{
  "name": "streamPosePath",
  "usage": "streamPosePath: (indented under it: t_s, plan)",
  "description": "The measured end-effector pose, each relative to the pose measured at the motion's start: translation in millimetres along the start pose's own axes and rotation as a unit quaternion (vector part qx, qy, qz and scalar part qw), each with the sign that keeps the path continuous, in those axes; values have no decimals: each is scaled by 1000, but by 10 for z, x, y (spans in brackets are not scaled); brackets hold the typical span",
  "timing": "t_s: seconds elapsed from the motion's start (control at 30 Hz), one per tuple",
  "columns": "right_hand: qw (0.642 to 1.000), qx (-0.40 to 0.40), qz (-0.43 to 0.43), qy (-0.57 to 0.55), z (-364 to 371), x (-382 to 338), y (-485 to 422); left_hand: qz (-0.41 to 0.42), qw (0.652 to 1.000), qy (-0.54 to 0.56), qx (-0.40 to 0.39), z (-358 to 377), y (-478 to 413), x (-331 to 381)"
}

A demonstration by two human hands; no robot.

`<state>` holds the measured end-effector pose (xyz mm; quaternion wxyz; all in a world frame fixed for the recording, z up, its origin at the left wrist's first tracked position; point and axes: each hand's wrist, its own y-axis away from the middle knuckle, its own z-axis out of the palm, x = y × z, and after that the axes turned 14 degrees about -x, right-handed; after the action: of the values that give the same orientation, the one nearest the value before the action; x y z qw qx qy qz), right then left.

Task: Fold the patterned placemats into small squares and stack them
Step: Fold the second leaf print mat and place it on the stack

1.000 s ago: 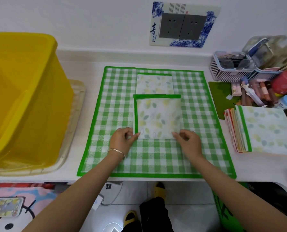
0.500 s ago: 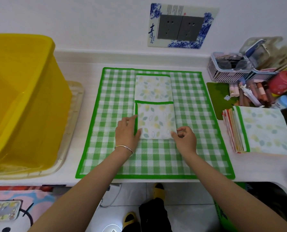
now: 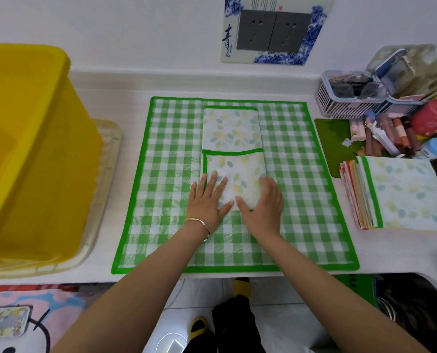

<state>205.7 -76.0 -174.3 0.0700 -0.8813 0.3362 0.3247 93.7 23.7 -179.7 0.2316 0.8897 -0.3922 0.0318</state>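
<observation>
The folded leaf-print placemat [image 3: 237,169] lies near the middle of the green checked mat [image 3: 161,174], with its green border along its far and left edges. The left hand [image 3: 207,200] rests flat on its near left part, fingers spread and straight, with a bracelet [image 3: 199,224] at the wrist. The right hand [image 3: 262,202] lies palm down over its near right corner, thumb stretched across the cloth and fingers close together and blurred. A second folded placemat [image 3: 231,128] sits on the checked mat just behind the first, their edges touching. To the right of the checked mat lies a stack of placemats [image 3: 406,194], with tubes and bottles [image 3: 385,133] and a basket [image 3: 339,105] behind it. To the mat's left stands a yellow tub [image 3: 29,149] on a pale tray [image 3: 105,194].
</observation>
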Motion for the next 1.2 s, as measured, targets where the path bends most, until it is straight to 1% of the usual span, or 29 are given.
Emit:
streamPosePath:
  t_s: [0.07, 0.13, 0.3, 0.5, 0.6, 0.77, 0.83, 0.9, 0.93, 1.0, 1.07, 1.13, 1.2]
  plan:
    - [998, -28, -22, 51, 80, 23, 23, -1, 1000, -6, 3, 5, -1, -3]
    - [995, -32, -32, 89, 96, 78, 43, -1, 1000, -6, 7, 9, -6, -3]
    - [988, -63, 9, 144, -80, 278, 15, -3, 1000, -12, 1, 10, -4, -4]
    - [982, -81, 35, 165, -242, 451, -13, -7, 1000, -3, 13, 14, 39, -198]
    - [982, -88, 32, 163, -253, 463, -13, -25, 1000, 8, 15, -8, 97, -362]
    - [984, -98, 15, 146, -256, 458, -5, -36, 999, 0, 11, -22, 125, -385]
    - [987, -91, -23, 129, -280, 462, -32, -40, 999, -1, 1, -25, 127, -382]
    - [981, -86, -96, 142, -331, 458, -64, -41, 999, 3, -4, -29, 129, -383]
    - [973, -92, -142, 159, -361, 458, -74, -41, 999, 5, -6, -34, 125, -381]
    - [943, -116, -239, 201, -406, 468, -75, -40, 999, 10, -15, -46, 120, -384]
    - [894, -125, -334, 273, -430, 491, -77, -37, 999, 18, -22, -57, 128, -382]
    - [854, -118, -381, 335, -452, 487, -102, -30, 999, 25, -22, -66, 139, -385]
    - [834, -114, -395, 368, -471, 484, -140, -27, 999, 23, -21, -62, 146, -395]
